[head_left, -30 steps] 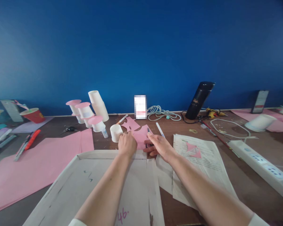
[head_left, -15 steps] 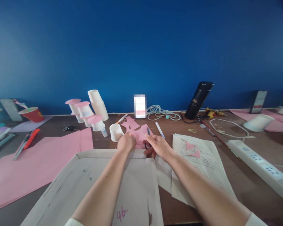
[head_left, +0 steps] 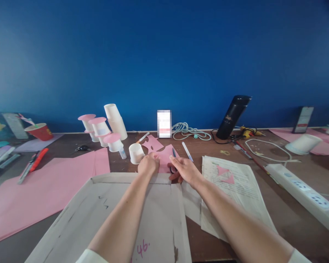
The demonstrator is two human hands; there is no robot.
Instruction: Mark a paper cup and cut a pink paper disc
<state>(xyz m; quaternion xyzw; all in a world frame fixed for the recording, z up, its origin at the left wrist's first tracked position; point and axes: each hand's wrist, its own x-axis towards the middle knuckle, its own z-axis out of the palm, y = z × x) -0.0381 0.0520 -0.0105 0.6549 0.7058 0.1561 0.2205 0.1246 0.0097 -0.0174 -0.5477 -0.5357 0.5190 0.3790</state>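
A piece of pink paper (head_left: 166, 157) is pinched at its left edge by my left hand (head_left: 149, 164). My right hand (head_left: 185, 171) is closed around dark-handled scissors (head_left: 174, 153), whose blades lie at the right part of that paper. Both hands are just beyond the far rim of a white box lid (head_left: 112, 178). Behind my left hand, a pink scrap with cut-outs (head_left: 152, 143) lies on the table, with a white paper cup (head_left: 136, 153) beside it.
Cups with pink discs (head_left: 100, 128) and stacked cups (head_left: 115, 122) stand left of centre. Pink sheets (head_left: 57, 182) and a cutter (head_left: 27, 168) lie left. Rightward are a printed sheet (head_left: 244, 186), a black bottle (head_left: 233, 117) and a power strip (head_left: 301, 186).
The whole view has shifted slightly, so things appear a little further right. Both hands keep nearly the same hold on the pink paper and scissors.
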